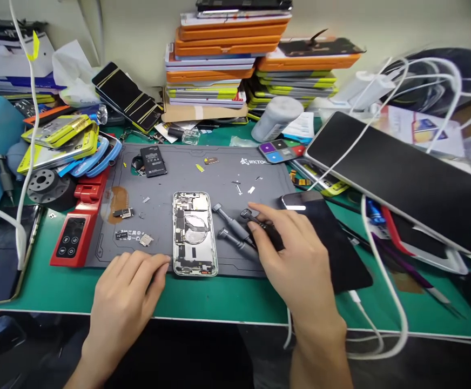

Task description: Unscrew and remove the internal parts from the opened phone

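An opened phone body [195,232] lies on the grey work mat, its inner parts and a round coil showing. Beside its lower left edge rests my left hand [126,286], loosely bent and holding nothing visible, the index fingertip close to the frame. Over the mat to the right, my right hand [290,251] is closed on a dark precision screwdriver [248,215], whose knobbed end pokes out past the fingers. Two more grey screwdrivers, an upper one [231,221] and a lower one [235,239], lie between the phone body and this hand.
A black battery [153,161] and several small phone parts [146,239] lie on the mat [203,178]. At its left stands a red device with buttons [73,237]. A dark phone [341,243] and a large tablet [397,178] with white cables crowd the right. Orange boxes [231,40] are stacked behind.
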`<state>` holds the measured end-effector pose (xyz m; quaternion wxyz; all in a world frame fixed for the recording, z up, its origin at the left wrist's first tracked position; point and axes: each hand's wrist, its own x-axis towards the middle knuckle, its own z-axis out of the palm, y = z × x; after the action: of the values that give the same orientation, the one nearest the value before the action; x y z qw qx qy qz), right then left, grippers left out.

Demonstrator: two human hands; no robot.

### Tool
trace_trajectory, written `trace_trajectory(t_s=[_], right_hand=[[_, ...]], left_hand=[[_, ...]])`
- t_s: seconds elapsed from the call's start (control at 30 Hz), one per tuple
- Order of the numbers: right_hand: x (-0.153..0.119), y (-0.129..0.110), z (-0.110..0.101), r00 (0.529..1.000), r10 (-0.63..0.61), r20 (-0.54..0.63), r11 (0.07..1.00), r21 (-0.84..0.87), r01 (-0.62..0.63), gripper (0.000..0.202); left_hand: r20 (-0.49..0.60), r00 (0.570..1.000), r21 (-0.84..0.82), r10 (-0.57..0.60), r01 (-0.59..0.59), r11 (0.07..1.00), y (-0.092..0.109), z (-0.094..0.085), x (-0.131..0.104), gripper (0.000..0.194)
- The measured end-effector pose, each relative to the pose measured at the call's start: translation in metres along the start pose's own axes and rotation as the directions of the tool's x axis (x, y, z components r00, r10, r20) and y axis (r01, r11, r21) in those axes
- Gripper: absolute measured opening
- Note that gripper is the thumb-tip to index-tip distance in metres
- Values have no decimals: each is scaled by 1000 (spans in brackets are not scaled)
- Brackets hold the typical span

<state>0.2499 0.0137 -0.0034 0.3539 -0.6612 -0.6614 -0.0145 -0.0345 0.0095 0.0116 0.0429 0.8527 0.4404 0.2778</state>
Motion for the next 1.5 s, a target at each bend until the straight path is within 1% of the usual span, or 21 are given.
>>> trace_trajectory(t_s=[0.23,0.33,0.5,0.77,0.93,1.2,1.27,1.33,1.4,1.43,1.5], right_hand=[[-1,0,-3,999,45,21,999,26,-45,31],[-1,-1,-3,998,62,34,997,38,-63,32],[-1,-1,-3,995,88,43,994,55,-90,31],[1,0,-2,995,88,36,995,52,-90,29],[1,0,-2,995,85,44,994,58,-88,27],[-1,1,0,996,85,31,994,64,-87,25],[-1,1,-1,999,40,6,998,47,-40,24],[-2,-1,-4,994,-68,-85,997,17,69,24],[-4,-5,-7,958,-214,-189,977,-30,212,24],[-5,-7,-9,937,-282,-204,959,-60,275,23],[-8,-14,-11,916,-370,-155,928,-110,356,19]], left_hand=[[11,1000,1,18,-18,1000,1,-1,0,11],[-3,1000,7,18,-18,1000,1,-2,0,10],[0,999,19,33,-33,999,-1,-2,0,10],[1,997,45,78,-78,996,0,-3,2,9],[22,995,60,97,-98,993,-2,-2,0,16],[5,996,59,92,-92,994,-1,-1,-1,17],[6,997,60,83,-84,995,0,-1,-2,17],[5,997,60,73,-73,996,0,-1,-3,18],[2,998,50,65,-65,997,0,-1,-4,18],[0,998,43,64,-64,997,-1,0,-4,18],[-5,998,26,63,-63,998,-1,0,-4,13]])
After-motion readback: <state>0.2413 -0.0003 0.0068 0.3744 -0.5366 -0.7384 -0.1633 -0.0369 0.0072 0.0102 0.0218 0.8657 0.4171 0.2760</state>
